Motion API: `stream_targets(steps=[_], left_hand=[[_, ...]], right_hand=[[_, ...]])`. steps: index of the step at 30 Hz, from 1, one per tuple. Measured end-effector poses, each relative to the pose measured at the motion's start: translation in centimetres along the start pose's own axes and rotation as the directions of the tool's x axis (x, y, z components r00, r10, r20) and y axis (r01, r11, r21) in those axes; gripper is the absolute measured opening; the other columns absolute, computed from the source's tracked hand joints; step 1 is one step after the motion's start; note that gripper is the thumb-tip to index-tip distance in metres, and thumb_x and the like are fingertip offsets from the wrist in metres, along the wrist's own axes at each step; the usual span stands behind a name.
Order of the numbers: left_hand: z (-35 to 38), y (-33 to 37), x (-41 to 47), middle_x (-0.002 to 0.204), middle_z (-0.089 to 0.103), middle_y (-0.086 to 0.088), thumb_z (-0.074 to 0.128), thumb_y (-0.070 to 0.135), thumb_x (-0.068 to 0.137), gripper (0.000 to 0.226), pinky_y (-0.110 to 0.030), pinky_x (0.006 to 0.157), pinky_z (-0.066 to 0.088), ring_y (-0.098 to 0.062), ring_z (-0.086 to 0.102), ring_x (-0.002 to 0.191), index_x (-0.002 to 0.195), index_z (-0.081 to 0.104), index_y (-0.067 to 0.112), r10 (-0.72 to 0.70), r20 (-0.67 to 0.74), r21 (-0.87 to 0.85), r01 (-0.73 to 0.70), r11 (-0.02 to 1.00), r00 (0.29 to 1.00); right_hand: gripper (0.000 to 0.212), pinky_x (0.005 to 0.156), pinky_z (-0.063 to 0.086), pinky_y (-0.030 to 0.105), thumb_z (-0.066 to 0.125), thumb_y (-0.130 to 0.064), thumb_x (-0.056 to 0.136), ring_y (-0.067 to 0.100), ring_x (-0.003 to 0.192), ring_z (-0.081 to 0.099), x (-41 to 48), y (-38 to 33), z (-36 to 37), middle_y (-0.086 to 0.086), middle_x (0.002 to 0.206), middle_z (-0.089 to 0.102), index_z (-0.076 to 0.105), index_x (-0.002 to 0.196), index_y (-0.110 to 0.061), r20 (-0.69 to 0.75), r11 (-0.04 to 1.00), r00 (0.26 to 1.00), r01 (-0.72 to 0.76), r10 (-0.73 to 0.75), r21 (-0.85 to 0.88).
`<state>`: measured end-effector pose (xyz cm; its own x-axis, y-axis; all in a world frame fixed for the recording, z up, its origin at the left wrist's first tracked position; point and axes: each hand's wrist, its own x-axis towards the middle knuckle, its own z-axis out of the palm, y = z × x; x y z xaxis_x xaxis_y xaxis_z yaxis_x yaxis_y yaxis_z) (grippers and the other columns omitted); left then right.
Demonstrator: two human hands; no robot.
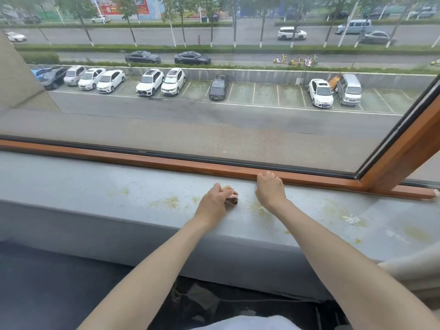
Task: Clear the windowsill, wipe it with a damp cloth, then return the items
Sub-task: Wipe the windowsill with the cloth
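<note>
A grey windowsill [95, 184] runs across the view, marked with yellowish stains [169, 202] and crumbs. My left hand [215, 198] grips a small bunched cloth [232, 197], brownish and pink, pressed on the sill at its middle. My right hand [270, 186] lies just right of it, its fingers curled against the brown wooden window frame [166, 161] at the sill's back edge; I see nothing held in it.
More yellow stains and a white fleck patch [351, 219] mark the sill's right part. An angled wooden sash post [404, 148] rises at the right. Below the sill lie a dark floor and a dark object [197, 298]. A pale curved edge [409, 270] sits lower right.
</note>
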<state>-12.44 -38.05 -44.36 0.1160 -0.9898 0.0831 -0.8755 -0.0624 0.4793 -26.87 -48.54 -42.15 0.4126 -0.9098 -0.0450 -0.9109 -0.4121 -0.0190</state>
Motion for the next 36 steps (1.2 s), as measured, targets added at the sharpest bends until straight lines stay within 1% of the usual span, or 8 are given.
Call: stream_targets(steps=[3, 9, 13, 16, 23, 29, 33, 36], left_hand=[[-0.6, 0.1, 1.0, 0.094, 0.05, -0.009, 0.048, -0.004, 0.088, 0.043, -0.03, 0.078, 0.045, -0.029, 0.056, 0.087, 0.122, 0.063, 0.017, -0.005, 0.001, -0.142, 0.005, 0.99, 1.0], [-2.0, -3.4, 0.9, 0.106, 0.049, -0.012, 0.039, 0.0, 0.092, 0.045, -0.031, 0.071, 0.039, -0.031, 0.055, 0.087, 0.128, 0.056, 0.02, -0.377, -0.21, 0.053, 0.395, 0.917, 0.902], [1.2, 1.3, 0.6, 0.094, 0.045, -0.007, 0.044, 0.0, 0.088, 0.046, -0.03, 0.073, 0.042, -0.032, 0.056, 0.085, 0.125, 0.058, 0.023, -0.071, 0.002, -0.051, 0.071, 0.996, 0.998], [1.2, 2.5, 2.1, 0.096, 0.047, -0.01, 0.044, -0.002, 0.09, 0.047, -0.035, 0.07, 0.045, -0.032, 0.055, 0.081, 0.127, 0.058, 0.023, 0.118, 0.071, -0.034, -0.116, 0.993, 0.99], [0.3, 0.6, 6.5, 0.112, 0.049, -0.013, 0.047, 0.007, 0.091, 0.029, -0.035, 0.071, 0.039, -0.033, 0.054, 0.097, 0.12, 0.05, 0.008, -0.218, -0.064, 0.204, 0.226, 0.952, 0.974], [3.7, 5.1, 5.8, 0.104, 0.055, -0.011, 0.061, 0.01, 0.085, 0.031, -0.039, 0.069, 0.046, -0.034, 0.058, 0.089, 0.116, 0.058, 0.01, 0.225, 0.171, 0.025, -0.233, 0.972, 0.959], [2.5, 3.2, 7.0, 0.104, 0.06, -0.013, 0.051, -0.008, 0.083, 0.034, -0.038, 0.061, 0.047, -0.034, 0.06, 0.087, 0.11, 0.061, 0.008, 0.128, -0.165, 0.095, -0.113, 0.989, 0.978], [3.4, 2.1, 7.2, 0.113, 0.056, -0.011, 0.047, -0.005, 0.086, 0.031, -0.037, 0.067, 0.046, -0.03, 0.055, 0.099, 0.113, 0.055, 0.007, -0.029, -0.174, 0.206, 0.065, 0.976, 0.984]], right_hand=[[0.032, 0.084, 0.043, 0.034, 0.039, 0.0, 0.086, 0.03, 0.108, 0.053, 0.3, 0.0, -0.1, 0.016, 0.115, 0.056, 0.054, 0.113, -0.003, 0.017, 1.0, 1.0, -0.009, 0.009, -0.023], [0.031, 0.08, 0.044, 0.033, 0.042, 0.002, 0.083, 0.034, 0.105, 0.056, 0.6, 0.7, -1.4, 0.016, 0.112, 0.06, 0.061, 0.108, -0.001, 0.054, 0.998, 0.998, -0.021, 0.018, 0.062], [0.036, 0.086, 0.044, 0.036, 0.042, 0.0, 0.081, 0.035, 0.112, 0.054, 0.9, 2.5, -0.8, 0.015, 0.118, 0.058, 0.059, 0.113, -0.002, 0.068, 0.985, 0.998, -0.016, 0.005, 0.169], [0.05, 0.108, 0.033, 0.036, 0.041, -0.001, 0.087, 0.029, 0.133, 0.039, 0.7, 4.1, -0.6, 0.013, 0.145, 0.044, 0.048, 0.136, -0.005, 0.102, 0.966, 0.994, -0.003, -0.024, 0.259], [0.067, 0.118, 0.014, 0.044, 0.028, 0.009, 0.086, 0.023, 0.146, 0.016, 1.5, 5.0, -0.5, 0.007, 0.159, 0.014, 0.024, 0.15, -0.011, 0.26, 0.955, 0.959, 0.03, -0.111, 0.297], [0.055, 0.117, 0.013, 0.047, 0.036, -0.002, 0.094, 0.026, 0.144, 0.022, 1.4, 5.7, -0.7, 0.007, 0.157, 0.022, 0.029, 0.148, -0.011, 0.287, 0.944, 0.95, 0.026, -0.126, 0.328], [0.068, 0.119, 0.01, 0.044, 0.026, 0.009, 0.086, 0.023, 0.146, 0.016, 1.7, 6.3, -0.7, 0.005, 0.158, 0.018, 0.026, 0.15, -0.014, 0.298, 0.933, 0.947, 0.003, -0.119, 0.361], [0.073, 0.119, 0.007, 0.044, 0.022, 0.014, 0.083, 0.024, 0.147, 0.013, 1.2, 6.1, -0.7, 0.006, 0.159, 0.014, 0.024, 0.15, -0.014, 0.316, 0.929, 0.94, 0.002, -0.128, 0.37]])
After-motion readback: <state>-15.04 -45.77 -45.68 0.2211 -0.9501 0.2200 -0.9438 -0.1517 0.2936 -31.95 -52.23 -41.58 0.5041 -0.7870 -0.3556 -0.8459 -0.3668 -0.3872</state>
